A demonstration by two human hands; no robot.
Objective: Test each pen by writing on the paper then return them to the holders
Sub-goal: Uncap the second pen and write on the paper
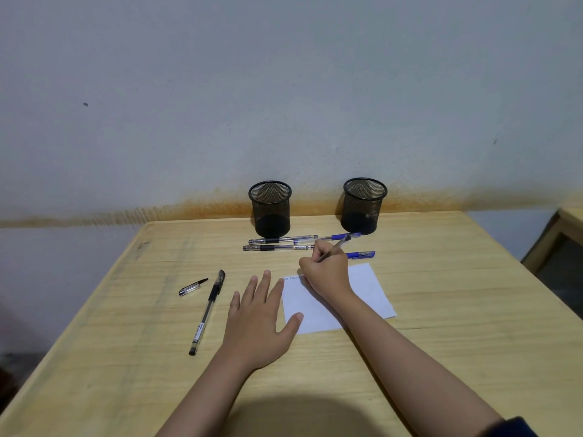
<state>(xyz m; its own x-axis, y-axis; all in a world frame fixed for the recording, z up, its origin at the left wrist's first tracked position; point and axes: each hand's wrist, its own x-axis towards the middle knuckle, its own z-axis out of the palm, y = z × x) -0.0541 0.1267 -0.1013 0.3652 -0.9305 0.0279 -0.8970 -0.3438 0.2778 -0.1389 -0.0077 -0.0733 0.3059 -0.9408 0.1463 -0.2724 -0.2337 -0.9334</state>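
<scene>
Just right of the frame's centre, the right hand (326, 269) pinches a pen (336, 247) with its tip at the top left corner of the white paper (369, 291), beside some faint writing. The left hand (258, 316) lies spread flat on the wooden table (126, 357), fingertips and thumb on the paper's left edge. Two black mesh holders (271, 209) (363, 206) stand at the table's far edge, with more pens (277, 244) lying just in front of them, and a capped black pen (208, 310) and a loose cap (192, 287) left of centre.

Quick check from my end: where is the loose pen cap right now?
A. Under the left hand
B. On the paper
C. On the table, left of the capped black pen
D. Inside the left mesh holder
C: the loose cap lies on the table just left of the capped black pen, clear of the paper and the left hand.
</scene>
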